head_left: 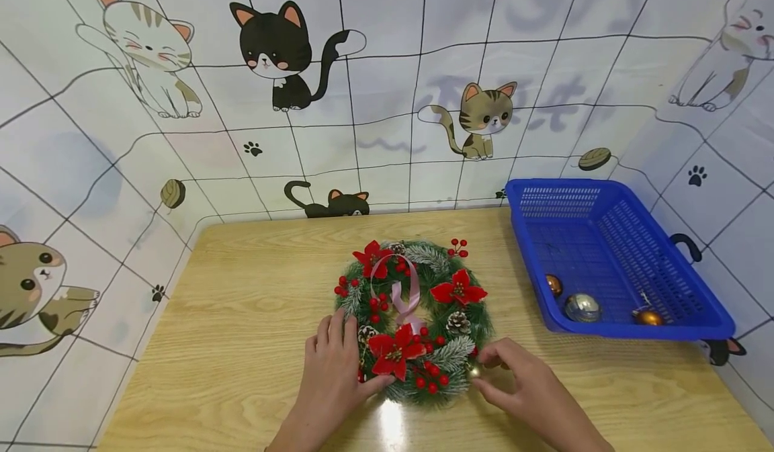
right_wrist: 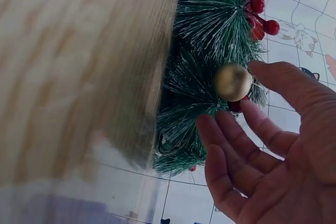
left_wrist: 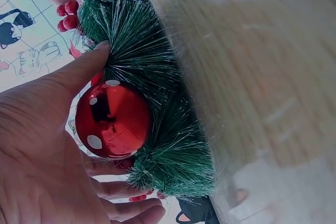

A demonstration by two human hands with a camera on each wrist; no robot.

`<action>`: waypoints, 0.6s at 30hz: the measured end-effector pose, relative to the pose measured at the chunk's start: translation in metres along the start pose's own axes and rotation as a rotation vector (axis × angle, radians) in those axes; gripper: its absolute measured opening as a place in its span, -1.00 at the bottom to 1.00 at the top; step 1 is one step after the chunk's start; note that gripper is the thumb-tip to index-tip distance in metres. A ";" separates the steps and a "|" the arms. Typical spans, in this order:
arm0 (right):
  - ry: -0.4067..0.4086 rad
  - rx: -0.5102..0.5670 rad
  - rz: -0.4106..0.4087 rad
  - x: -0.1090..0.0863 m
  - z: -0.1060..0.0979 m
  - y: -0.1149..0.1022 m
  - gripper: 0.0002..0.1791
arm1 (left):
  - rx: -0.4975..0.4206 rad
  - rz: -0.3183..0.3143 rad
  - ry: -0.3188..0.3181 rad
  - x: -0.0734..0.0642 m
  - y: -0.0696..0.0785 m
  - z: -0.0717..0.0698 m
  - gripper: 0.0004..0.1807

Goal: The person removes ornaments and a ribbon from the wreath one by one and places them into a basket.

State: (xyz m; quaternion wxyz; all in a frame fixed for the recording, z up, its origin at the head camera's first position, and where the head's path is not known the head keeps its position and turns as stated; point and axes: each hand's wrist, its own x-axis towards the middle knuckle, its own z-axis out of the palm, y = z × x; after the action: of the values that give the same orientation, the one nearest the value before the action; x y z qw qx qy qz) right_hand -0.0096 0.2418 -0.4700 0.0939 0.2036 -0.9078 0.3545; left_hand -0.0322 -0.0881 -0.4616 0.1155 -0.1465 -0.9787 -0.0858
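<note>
A green Christmas wreath (head_left: 447, 260) with red poinsettias, red berries, frosted sprigs and pine cones lies on the table. A pink ribbon (head_left: 414, 291) loops over its centre. My left hand (head_left: 334, 365) rests at its lower left edge, fingers extended along the side and thumb on the front. By that palm, a shiny red ball with white spots (left_wrist: 114, 120) hangs against the needles. My right hand (head_left: 532, 388) is at the lower right edge, its thumb and bent fingers apart around a small gold ball (right_wrist: 233, 82). Thumb and forefinger tips are right beside the ball.
On the right stands a blue plastic basket (head_left: 526, 250) holding a silver ball (head_left: 582, 308) and two orange-gold balls, one of them (head_left: 649, 317) near its front wall. The wooden table (head_left: 242, 304) meets a cat-print cloth (head_left: 387, 103) at the back and sides.
</note>
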 end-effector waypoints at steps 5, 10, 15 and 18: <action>-0.031 0.000 0.031 0.002 0.001 0.003 -0.54 | 0.016 -0.011 -0.011 0.001 0.003 0.000 0.28; -0.094 0.049 0.090 0.006 0.001 0.003 -0.57 | 0.034 -0.014 -0.016 0.001 0.006 0.001 0.27; -0.112 0.074 0.118 0.009 0.000 0.003 -0.59 | 0.040 -0.008 -0.003 0.001 0.008 0.001 0.26; -0.081 0.046 0.103 0.009 -0.002 0.003 -0.58 | 0.042 -0.001 0.010 0.001 0.007 0.002 0.26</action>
State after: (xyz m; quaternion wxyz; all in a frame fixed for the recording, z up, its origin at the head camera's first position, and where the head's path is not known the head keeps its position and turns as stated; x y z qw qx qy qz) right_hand -0.0187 0.2426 -0.4673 0.0340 0.1727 -0.9118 0.3710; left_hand -0.0316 -0.0809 -0.4621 0.1235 -0.1429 -0.9798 -0.0660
